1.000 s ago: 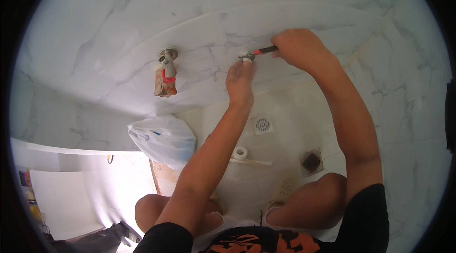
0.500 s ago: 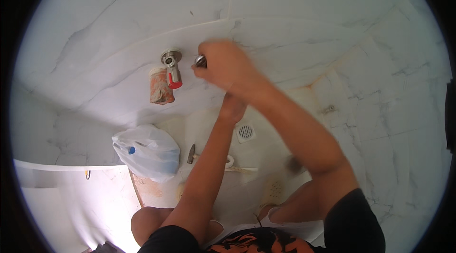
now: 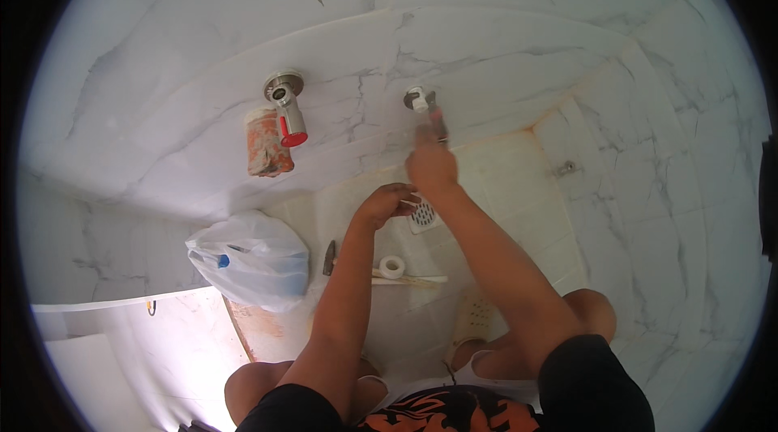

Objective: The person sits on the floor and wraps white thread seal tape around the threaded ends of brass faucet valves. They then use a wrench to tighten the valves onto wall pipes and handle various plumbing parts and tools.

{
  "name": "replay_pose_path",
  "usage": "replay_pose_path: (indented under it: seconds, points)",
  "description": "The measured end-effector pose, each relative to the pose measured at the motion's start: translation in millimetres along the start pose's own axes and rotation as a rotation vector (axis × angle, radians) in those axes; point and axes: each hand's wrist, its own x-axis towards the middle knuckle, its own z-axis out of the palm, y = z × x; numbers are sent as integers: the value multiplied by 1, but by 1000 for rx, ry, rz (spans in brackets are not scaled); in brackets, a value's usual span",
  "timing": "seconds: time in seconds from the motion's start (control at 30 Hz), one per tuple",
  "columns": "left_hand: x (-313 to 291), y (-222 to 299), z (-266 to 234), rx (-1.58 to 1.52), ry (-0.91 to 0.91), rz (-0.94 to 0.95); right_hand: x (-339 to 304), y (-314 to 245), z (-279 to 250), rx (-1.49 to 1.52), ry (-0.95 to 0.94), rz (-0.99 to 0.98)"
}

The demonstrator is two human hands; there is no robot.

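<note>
My right hand [image 3: 432, 166] is closed and slightly blurred, just below a wall outlet [image 3: 416, 99] with a white end sticking out of the tiles. A grey-and-red valve [image 3: 438, 120] shows above its fingers, beside the white end; blur hides whether they touch. Lower and to the left, my left hand [image 3: 386, 205] hangs open with loosely bent fingers and nothing visible in it, over the floor near the drain. Further left, a chrome angle valve [image 3: 289, 120] with a red handle is mounted on the wall.
An orange, plaster-smeared cylinder [image 3: 268, 148] is by the mounted valve. On the floor are a white plastic bag [image 3: 251, 262], a hammer [image 3: 329, 257], a roll of white tape [image 3: 392, 267], pale strips [image 3: 417, 280] and a square drain grate [image 3: 423, 216]. A small fitting [image 3: 566, 167] is at right.
My right hand has moved right and down, from beside the mounted valve to the other wall outlet. The left hand has moved slightly down and left, apart from the right.
</note>
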Motion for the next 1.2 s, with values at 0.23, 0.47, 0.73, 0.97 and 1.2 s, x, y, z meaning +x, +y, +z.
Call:
replay_pose_path:
  seconds: [0.23,0.47,0.73,0.97,1.2]
  points:
    - [7,26,29,2,1,67,13,20,-67,738,628,8]
    - [-6,60,14,-182,67,157,4,-41,-119,1523,490,-99]
    - [-32,67,-21,-490,119,341,-18,-85,-93,1222,283,-377]
    - [-27,29,-30,-313,309,60,-21,-58,-33,553,242,-165]
    - [-1,-3,0,-285,208,-15,-12,-21,-54,893,484,107]
